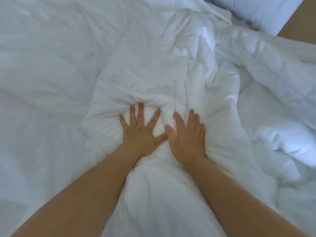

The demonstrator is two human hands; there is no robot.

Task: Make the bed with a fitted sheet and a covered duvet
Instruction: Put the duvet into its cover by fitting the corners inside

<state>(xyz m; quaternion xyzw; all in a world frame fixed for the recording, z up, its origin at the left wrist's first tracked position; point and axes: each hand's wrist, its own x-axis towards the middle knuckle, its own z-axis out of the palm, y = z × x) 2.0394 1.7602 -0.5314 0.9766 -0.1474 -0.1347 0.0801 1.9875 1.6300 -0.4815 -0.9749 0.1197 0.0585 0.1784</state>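
Smoothing looks like the step in hand: left hand (138,134) and right hand (187,139) lie side by side, fingers straight and spread, pressing flat on the rumpled duvet (153,65) and gripping nothing. The duvet is bunched highest just below the pillow (256,12). Next, I judge, those folds need pushing outward. Counted: two hands, one duvet, one pillow.

Duvet (153,65) runs past the edges — pillow (259,12) cut at top, forearms (85,194) at bottom
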